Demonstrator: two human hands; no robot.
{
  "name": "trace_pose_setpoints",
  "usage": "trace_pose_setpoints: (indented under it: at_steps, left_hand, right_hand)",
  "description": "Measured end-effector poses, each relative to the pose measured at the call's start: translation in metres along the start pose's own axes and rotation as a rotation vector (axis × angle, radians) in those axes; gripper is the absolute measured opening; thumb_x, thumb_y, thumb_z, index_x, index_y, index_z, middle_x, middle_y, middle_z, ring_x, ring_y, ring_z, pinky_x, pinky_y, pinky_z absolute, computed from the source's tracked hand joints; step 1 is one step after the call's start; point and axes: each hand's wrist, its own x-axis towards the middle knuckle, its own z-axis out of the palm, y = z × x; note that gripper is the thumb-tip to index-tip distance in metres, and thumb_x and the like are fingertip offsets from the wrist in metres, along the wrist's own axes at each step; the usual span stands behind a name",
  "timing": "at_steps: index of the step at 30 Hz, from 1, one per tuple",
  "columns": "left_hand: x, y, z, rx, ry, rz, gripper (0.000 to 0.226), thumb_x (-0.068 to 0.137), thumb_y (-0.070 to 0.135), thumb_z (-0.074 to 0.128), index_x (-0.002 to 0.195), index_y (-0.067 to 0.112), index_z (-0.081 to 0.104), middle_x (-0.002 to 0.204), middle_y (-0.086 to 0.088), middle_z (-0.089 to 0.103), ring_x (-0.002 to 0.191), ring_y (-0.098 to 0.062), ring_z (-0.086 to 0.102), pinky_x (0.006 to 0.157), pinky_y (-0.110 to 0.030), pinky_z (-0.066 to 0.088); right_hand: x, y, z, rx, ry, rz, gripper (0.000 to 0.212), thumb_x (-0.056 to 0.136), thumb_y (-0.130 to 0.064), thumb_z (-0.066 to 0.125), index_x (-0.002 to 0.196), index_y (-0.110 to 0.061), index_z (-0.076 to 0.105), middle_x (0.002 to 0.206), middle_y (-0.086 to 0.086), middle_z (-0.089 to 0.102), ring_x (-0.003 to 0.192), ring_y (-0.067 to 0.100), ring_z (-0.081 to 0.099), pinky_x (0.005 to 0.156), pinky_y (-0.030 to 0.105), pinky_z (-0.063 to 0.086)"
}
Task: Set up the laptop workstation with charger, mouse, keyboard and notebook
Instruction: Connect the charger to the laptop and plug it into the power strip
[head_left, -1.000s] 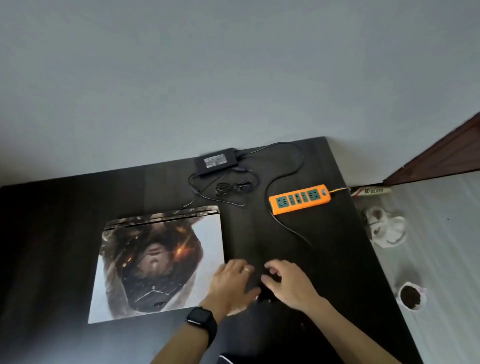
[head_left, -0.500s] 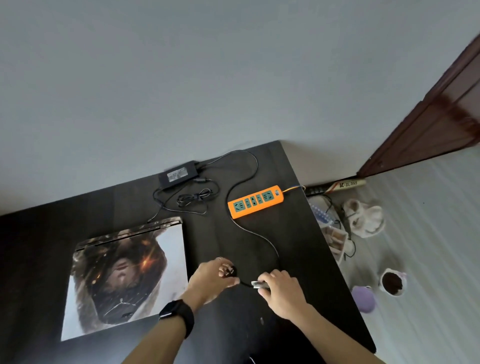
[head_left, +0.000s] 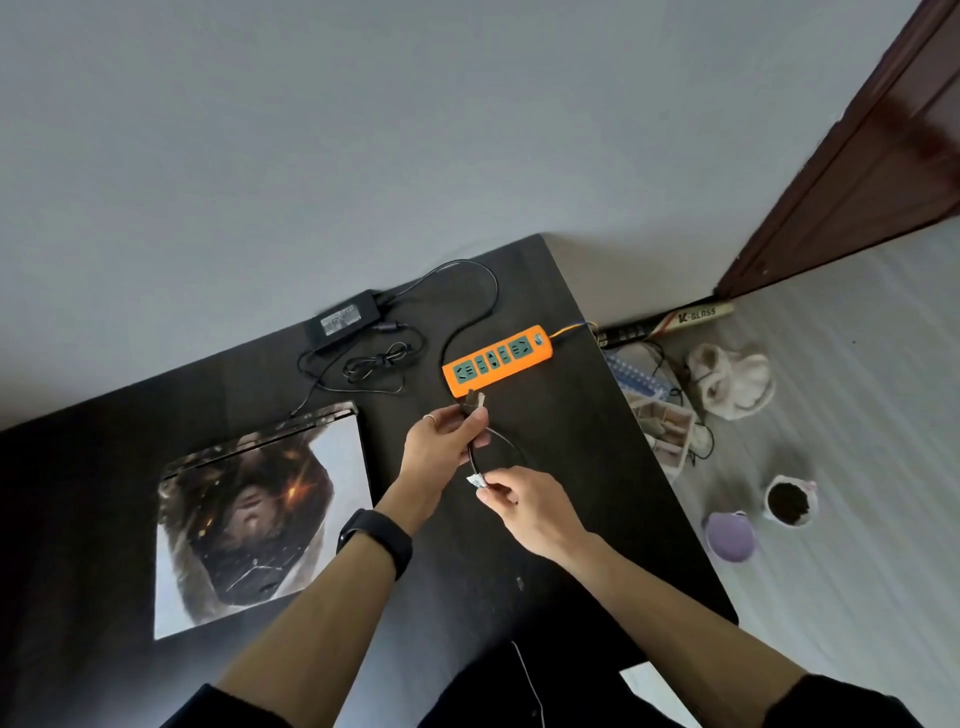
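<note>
Your left hand (head_left: 441, 441) is curled round the charger plug (head_left: 475, 402), prongs up, right at the near edge of the orange power strip (head_left: 496, 361). Just nearer you than the strip, your right hand (head_left: 524, 504) pinches the cable (head_left: 474, 460) by its white tag. Looks like the plugging-in step. Next you'd want to turn the prongs toward a free socket and push them in.

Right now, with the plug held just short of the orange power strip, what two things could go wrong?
1. The left hand grips the plug close to its prongs; fingers might touch metal during insertion.
2. The power strip lies unheld near the table's edge, the right hand pinching the cable; pushing could slide it.
</note>
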Motion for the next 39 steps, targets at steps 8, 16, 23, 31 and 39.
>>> trace_pose_setpoints:
  at_steps: [8,16,23,31,39]
  left_hand:
    - [-0.010,0.009,-0.008,0.017,-0.026,0.094,0.037,0.076,0.016,0.085,0.108,0.007,0.069,0.093,-0.006,0.078,0.084,-0.014,0.075,0.070,-0.015,0.054]
    - [0.029,0.025,-0.032,0.263,0.055,0.153,0.021,0.080,0.016,0.081,0.099,0.023,0.076,0.085,0.003,0.077,0.067,-0.008,0.063,0.074,-0.031,0.056]
    - [0.093,0.031,-0.027,0.775,0.184,0.263,0.025,0.082,0.022,0.078,0.106,0.023,0.076,0.094,0.007,0.076,0.090,-0.007,0.067,0.079,-0.017,0.049]
    - [0.138,0.020,-0.022,1.121,0.183,0.289,0.031,0.086,0.029,0.070,0.117,0.030,0.072,0.106,0.002,0.073,0.099,-0.022,0.066,0.084,-0.037,0.054]
    - [0.157,0.022,-0.034,1.186,0.161,0.317,0.030,0.088,0.031,0.070,0.118,0.031,0.072,0.105,0.003,0.072,0.100,-0.023,0.064,0.084,-0.038,0.053]
  right_hand:
    - [-0.004,0.008,-0.008,0.113,-0.038,0.244,0.044,0.093,-0.061,0.054,0.125,-0.031,0.061,0.121,-0.014,0.064,0.103,0.003,0.064,0.088,0.023,0.053]
    - [0.022,0.050,-0.030,-0.215,-0.052,0.382,0.065,0.094,-0.061,0.051,0.145,-0.019,0.044,0.153,0.004,0.042,0.138,0.025,0.042,0.107,0.040,0.045]
    - [0.098,0.040,-0.043,-0.389,0.065,0.147,0.069,0.097,-0.051,0.052,0.156,-0.025,0.026,0.167,0.009,0.014,0.154,0.030,0.017,0.118,0.048,0.031]
    - [0.144,0.084,-0.031,-0.598,-0.025,0.041,0.092,0.095,-0.056,0.051,0.159,-0.031,-0.010,0.166,0.006,-0.025,0.152,0.026,-0.024,0.118,0.067,0.012]
    - [0.146,0.097,-0.011,-0.574,0.116,0.044,0.084,0.093,-0.062,0.045,0.161,-0.033,0.005,0.168,0.006,-0.016,0.155,0.023,-0.014,0.116,0.069,0.014]
